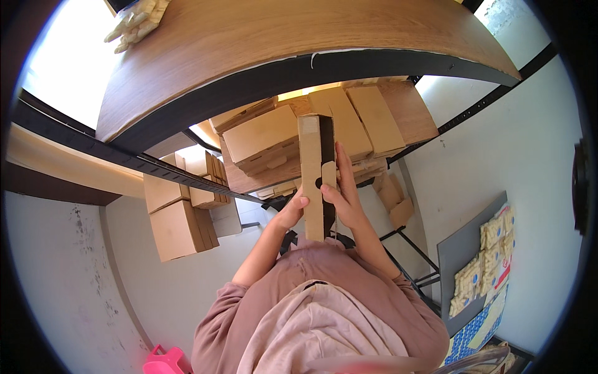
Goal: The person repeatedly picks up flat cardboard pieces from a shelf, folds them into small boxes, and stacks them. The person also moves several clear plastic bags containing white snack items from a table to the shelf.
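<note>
A narrow brown cardboard box (310, 153) stands on end in front of my chest, gripped from both sides. A dark gap runs along its right side, where a flap with a round dark hole juts out. My left hand (290, 210) is closed on the box's lower left edge, thumb on the front face. On the other side, my right hand (346, 194) grips it, with the thumb pressed by the flap and the fingers reaching up along the side. Part of both hands' fingers is hidden behind the box.
Beyond the box, several brown cardboard boxes (261, 137) lie on a lower wooden shelf; a wooden upper shelf (299, 31) overhangs them. More boxes (177, 227) are stacked at left. A pink stool (167, 360) stands lower left. Bags of pale pieces (483, 268) lie on a grey board at right.
</note>
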Motion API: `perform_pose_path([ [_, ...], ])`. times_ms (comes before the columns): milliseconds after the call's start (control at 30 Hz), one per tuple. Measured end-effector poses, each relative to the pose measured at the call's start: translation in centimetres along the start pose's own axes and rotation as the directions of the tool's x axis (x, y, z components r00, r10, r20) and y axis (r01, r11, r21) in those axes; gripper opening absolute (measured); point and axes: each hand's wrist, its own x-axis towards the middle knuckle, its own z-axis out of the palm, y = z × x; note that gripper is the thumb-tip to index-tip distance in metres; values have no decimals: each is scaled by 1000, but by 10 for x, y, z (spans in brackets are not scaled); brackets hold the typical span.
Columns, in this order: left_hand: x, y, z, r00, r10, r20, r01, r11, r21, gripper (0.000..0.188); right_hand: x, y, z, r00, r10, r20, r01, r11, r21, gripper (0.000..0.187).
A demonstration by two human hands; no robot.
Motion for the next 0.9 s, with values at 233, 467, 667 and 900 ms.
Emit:
perform_pose_path([
  [233, 7, 2, 4, 999, 27, 28, -28, 999, 40, 97, 4, -4, -7, 1000, -21, 20, 20, 999, 33, 81],
  [467, 15, -6, 6, 997, 38, 66, -39, 999, 11, 96, 6, -4, -17, 997, -65, 30, 66, 998, -11, 80],
  [667, 17, -18, 2, 997, -27, 66, 32, 997, -76, 80, 5, -2, -22, 994, -110, 18, 111, 970, -215, 81],
  [900, 17, 4, 28, 998, 20, -64, -9, 985, 170, 77, 3, -6, -24, 993, -111, -35, 81, 872, -483, 79],
])
